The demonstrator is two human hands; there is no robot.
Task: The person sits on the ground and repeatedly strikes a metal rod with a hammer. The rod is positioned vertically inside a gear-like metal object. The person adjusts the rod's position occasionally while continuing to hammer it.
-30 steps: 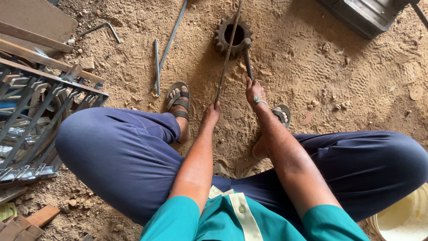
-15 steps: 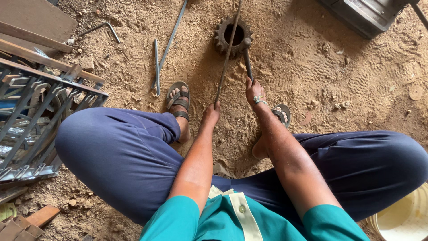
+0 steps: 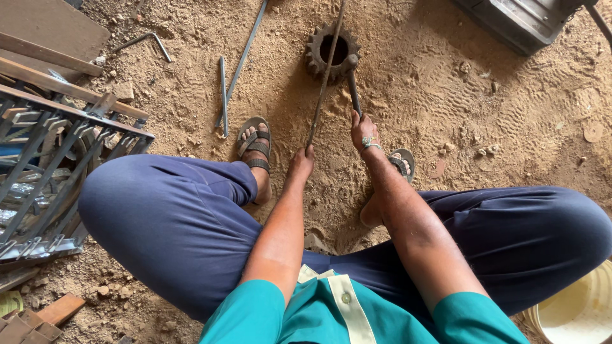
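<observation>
Nothing shifted: left hand [image 3: 301, 162] stays clamped on thin steel rod [image 3: 325, 76], right hand [image 3: 363, 130] grips dark hammer [image 3: 352, 86] over rusty toothed gear [image 3: 333, 51]; rod not visibly bent yet.

Thin rusty metal rod [image 3: 322, 83], long, slanted, crossing the rusty toothed gear [image 3: 332, 51] on sandy floor, dark hammer [image 3: 352, 83], head just beside gear's near rim, handle slanting away.

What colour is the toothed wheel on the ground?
The toothed wheel is dark rusty brown, seen in the head view, lying on the sandy ground.
</observation>
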